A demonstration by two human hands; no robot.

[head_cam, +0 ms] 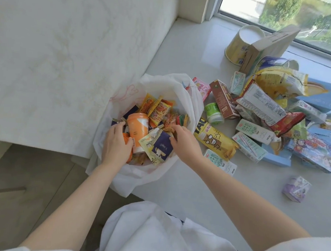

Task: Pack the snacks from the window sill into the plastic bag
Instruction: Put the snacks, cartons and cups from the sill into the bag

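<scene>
Reaching into white plastic bag (190, 99) at window sill's (185, 48) left edge: L hand (116, 143) grips orange cup (138, 127), R hand (185, 140) pinches navy snack packet (162, 146). Unpacked snacks pile (269, 113) sits w/ cartons toward sill's right side.

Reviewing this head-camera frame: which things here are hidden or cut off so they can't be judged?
- Left hand fingertips: buried among packets in the plastic bag, so its grip is unclear.
- Bag's lower contents: covered by the orange cup and top packets.
- Blue boxes at the right: cut by the frame edge.
- Bottom of the snack pile: overlapped by upper packets.
- Package print: too small to read.
</scene>
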